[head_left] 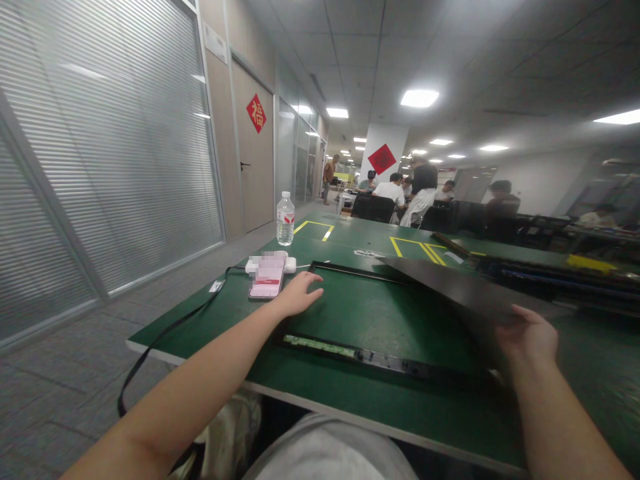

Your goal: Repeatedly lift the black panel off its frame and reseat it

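A thin black rectangular frame (400, 362) lies on the green table, with a green strip (320, 346) along its near side. My left hand (299, 294) is over the frame's left side, thumb and fingers apart; whether it touches the frame I cannot tell. On the right, my right hand (530, 337) grips the edge of a thin dark flat panel (460, 283). That panel is tilted, raised over the right part of the frame and hiding it. The right hand's edges are slightly blurred.
A phone (267, 277) leans by a white power strip (290, 265) with a black cable (185, 320). A water bottle (285, 220) stands behind. More dark panels (550, 273) lie at the right. Yellow tape (417, 243) marks the green table (360, 407). People sit farther back.
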`<state>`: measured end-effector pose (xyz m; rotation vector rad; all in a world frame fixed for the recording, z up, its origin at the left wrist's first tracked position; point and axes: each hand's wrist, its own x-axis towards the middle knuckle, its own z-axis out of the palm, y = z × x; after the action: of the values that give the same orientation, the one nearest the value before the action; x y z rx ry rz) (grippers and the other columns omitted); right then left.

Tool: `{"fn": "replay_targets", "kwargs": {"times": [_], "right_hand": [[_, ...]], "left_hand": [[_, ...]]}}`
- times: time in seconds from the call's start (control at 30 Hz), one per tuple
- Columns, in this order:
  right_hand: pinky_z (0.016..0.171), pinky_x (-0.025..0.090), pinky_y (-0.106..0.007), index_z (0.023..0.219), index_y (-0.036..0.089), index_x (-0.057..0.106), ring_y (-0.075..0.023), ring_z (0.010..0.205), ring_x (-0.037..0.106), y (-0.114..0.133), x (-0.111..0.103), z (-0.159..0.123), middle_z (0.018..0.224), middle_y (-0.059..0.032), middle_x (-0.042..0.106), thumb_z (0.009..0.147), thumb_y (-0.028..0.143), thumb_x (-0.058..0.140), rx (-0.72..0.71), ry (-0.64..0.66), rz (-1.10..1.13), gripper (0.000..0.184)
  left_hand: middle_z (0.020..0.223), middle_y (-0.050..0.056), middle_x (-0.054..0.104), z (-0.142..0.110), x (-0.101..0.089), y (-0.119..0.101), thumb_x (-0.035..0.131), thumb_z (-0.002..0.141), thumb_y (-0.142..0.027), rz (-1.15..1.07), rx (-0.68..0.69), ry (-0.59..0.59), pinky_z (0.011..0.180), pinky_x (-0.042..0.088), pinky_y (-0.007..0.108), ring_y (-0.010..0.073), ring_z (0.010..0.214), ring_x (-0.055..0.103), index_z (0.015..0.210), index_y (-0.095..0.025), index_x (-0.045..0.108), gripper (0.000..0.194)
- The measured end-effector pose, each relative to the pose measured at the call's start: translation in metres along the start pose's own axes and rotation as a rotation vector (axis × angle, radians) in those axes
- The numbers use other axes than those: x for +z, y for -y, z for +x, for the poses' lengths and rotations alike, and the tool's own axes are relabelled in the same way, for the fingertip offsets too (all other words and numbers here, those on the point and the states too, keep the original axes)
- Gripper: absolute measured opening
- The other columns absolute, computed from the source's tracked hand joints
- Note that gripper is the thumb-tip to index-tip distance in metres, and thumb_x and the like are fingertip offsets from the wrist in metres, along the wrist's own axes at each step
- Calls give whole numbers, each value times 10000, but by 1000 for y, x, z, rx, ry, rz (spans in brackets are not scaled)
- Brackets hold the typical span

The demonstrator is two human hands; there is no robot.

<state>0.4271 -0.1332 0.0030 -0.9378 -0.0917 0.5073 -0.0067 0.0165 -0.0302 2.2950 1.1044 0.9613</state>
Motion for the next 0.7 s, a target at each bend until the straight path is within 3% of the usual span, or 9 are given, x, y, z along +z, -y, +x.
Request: {"fn": "replay_targets", "kwargs": {"times": [0.1, 0.23, 0.37, 0.43, 0.53, 0.7], "right_hand": [[594, 568, -258, 742, 159, 609, -149, 696, 647, 1, -1, -6, 806, -28, 667, 681, 64, 563, 13, 77, 16, 122], [572, 562, -307, 759, 149, 637, -171, 656, 641, 2, -6, 0, 783, -25, 670, 612, 69, 620, 18, -10, -30, 169], [565, 551, -298, 767, 154, 656, -165, 613, 637, 3, -10, 4, 726, -14, 671, 569, 30, 612, -48, 11, -19, 237], [586, 560, -303, 766, 155, 661, -160, 595, 630, 4, -11, 3, 707, -10, 674, 570, 13, 608, -67, 22, -17, 247], [624, 578, -315, 763, 158, 671, -169, 615, 646, 4, -12, 2, 726, -15, 694, 611, 35, 604, -29, 74, 0, 206], [657, 587, -303, 812, 167, 701, -178, 669, 679, 4, -12, 8, 805, -33, 731, 708, 111, 583, 127, 187, -15, 167]], "left_hand": [[1224, 136, 653, 2, 2, 1, 626, 821, -379, -95, -46, -86, 1062, 431, 464, 314, 1168, 601, 1156, -174, 673, 395], [1254, 144, 659, 7, 6, 5, 674, 799, -364, -294, -155, -159, 1057, 434, 447, 300, 1169, 611, 1171, -173, 660, 418], [1198, 142, 695, 11, 4, 0, 705, 797, -345, -588, -344, -187, 1009, 466, 377, 260, 1121, 650, 1112, -161, 667, 367], [1099, 125, 729, 11, 0, -6, 711, 803, -336, -783, -466, -178, 902, 519, 331, 225, 991, 696, 1085, -162, 661, 335], [882, 103, 753, 10, -7, -15, 703, 809, -299, -1080, -546, -110, 718, 548, 275, 185, 768, 711, 1018, -142, 663, 264], [836, 85, 761, 7, -16, -24, 717, 739, -190, -1262, -485, -25, 659, 539, 244, 178, 723, 707, 950, -123, 722, 221]]}}
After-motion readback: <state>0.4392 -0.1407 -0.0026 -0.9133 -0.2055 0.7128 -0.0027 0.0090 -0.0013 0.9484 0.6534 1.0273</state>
